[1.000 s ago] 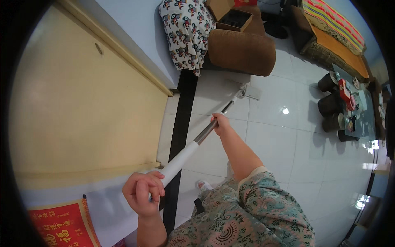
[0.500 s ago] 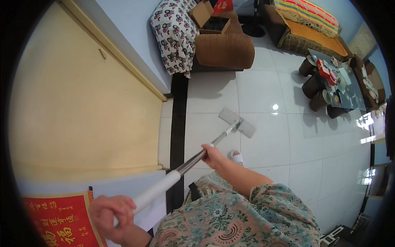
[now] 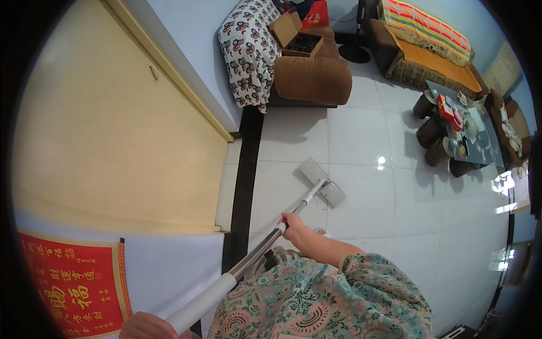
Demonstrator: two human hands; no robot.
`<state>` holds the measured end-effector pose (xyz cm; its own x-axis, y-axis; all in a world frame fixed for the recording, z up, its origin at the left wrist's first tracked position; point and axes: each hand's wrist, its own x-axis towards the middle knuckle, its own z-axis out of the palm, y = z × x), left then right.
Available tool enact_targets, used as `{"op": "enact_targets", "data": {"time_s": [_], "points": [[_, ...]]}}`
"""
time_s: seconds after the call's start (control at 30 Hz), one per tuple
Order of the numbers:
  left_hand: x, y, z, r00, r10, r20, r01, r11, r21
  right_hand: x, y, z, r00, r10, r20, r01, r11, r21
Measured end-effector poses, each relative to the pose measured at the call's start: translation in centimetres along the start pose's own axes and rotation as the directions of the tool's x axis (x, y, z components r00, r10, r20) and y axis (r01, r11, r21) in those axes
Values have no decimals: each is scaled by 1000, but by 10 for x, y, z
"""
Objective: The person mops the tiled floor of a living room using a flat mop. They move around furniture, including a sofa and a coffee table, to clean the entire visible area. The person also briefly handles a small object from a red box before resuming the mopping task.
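Note:
A flat mop (image 3: 257, 255) slants across the view from the lower left up to the middle. Its pole is silver metal with a white upper grip, and its rectangular grey head (image 3: 335, 196) lies on the tiles. My left hand (image 3: 148, 327) is closed round the top end of the white grip, partly cut off by the lower edge. Farther down the pole, my right hand (image 3: 292, 224) wraps round it close to a white collar. Beneath the right forearm, a slippered foot (image 3: 320, 231) barely shows.
A pale yellow door (image 3: 118, 130) fills the left side, above a red hanging scroll (image 3: 79, 282). Ahead stands a brown armchair (image 3: 313, 80) with an open cardboard box. A fan base (image 3: 354, 53), sofa (image 3: 432, 62) and glass table (image 3: 485, 141) with stools lie beyond to the right.
The mop head has come slightly nearer and to the left. My left hand has dropped toward the lower edge. The view has shifted, and the slippered foot is now mostly hidden.

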<state>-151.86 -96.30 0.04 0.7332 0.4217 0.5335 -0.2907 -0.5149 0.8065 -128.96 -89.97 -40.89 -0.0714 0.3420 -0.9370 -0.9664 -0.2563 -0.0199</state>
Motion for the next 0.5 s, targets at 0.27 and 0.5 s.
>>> {"op": "enact_targets", "data": {"time_s": [0.27,0.5], "points": [[52,-133,81,900,-79,-429,71,997,-33,70,-177,37,901,-319,295,322,946,42],[135,-250,144,866,-91,-492,139,988,61,103,-296,68,869,-423,258,457,885,-86]]}}
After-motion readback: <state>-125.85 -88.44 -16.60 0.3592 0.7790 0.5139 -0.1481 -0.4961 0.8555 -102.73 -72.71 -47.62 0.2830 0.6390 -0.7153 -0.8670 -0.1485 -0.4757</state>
